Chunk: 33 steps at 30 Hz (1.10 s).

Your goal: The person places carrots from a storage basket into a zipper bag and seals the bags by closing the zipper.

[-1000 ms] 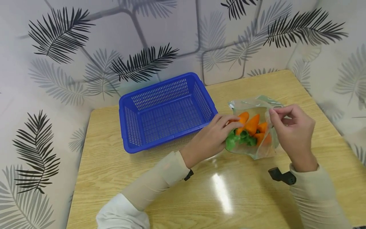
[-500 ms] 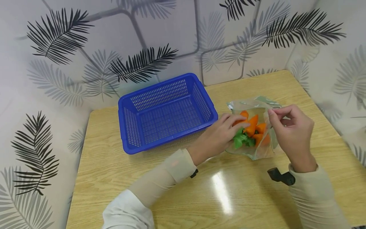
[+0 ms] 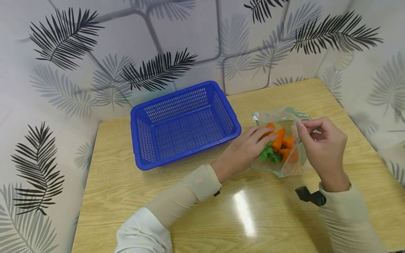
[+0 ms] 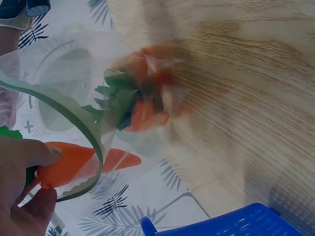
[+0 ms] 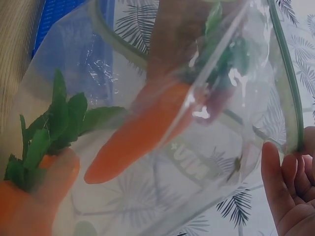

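Note:
In the head view my left hand [image 3: 243, 149] reaches into the mouth of a clear plastic bag [image 3: 273, 116]. Thumb and fingers grip an orange carrot [image 4: 66, 162] near its leafy green top; in the left wrist view its tip points past the green-edged rim. Seen through the plastic in the right wrist view, the held carrot [image 5: 138, 135] slants beside other carrots [image 5: 22, 209] with green leaves, which lie in the bag. My right hand [image 3: 329, 144] pinches the bag's rim on the right side, and the mouth stands spread between both hands.
A blue perforated plastic basket [image 3: 186, 131], with nothing in it, stands on the wooden table [image 3: 269, 214] left of the bag. Behind the table rises a wall covering [image 3: 190, 38] with leaf patterns. A black wrist camera [image 3: 311, 196] sticks out from the right sleeve.
My left hand has moved right, deeper into the bag with the carrot, and the bright green top has gone from sight behind the hand. The right hand keeps its place at the rim.

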Each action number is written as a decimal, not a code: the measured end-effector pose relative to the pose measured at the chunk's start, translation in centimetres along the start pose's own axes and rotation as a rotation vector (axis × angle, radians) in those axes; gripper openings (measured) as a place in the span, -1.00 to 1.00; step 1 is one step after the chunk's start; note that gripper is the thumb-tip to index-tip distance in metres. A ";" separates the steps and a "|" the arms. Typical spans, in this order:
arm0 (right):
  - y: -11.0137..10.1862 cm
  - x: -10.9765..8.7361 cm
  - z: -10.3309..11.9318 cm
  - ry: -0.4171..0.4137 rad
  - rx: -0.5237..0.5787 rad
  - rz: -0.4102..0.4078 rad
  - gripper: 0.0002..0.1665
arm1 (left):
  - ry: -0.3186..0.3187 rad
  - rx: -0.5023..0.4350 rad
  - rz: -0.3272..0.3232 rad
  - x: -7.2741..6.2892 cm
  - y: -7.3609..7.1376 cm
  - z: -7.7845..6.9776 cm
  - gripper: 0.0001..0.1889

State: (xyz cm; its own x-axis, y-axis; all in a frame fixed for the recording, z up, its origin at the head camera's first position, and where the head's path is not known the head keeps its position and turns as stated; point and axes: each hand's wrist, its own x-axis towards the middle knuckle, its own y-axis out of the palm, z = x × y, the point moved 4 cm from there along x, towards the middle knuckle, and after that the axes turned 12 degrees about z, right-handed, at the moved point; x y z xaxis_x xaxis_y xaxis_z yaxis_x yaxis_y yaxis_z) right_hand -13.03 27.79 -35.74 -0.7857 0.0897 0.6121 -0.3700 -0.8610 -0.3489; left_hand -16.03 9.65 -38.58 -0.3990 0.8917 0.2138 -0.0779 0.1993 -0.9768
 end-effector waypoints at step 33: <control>-0.5 0.1 0.1 -0.006 -0.016 -0.009 -0.90 | -0.178 -0.297 -0.238 -2.5 -3.3 3.8 -0.62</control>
State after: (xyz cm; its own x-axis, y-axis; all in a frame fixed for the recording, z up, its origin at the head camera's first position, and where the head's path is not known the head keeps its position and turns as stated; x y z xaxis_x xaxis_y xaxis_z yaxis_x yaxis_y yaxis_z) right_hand -12.87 28.20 -35.40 -0.7791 0.0943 0.6198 -0.3850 -0.8522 -0.3543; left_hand -18.23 5.25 -35.94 -0.5554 0.7274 0.4031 0.0690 0.5234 -0.8493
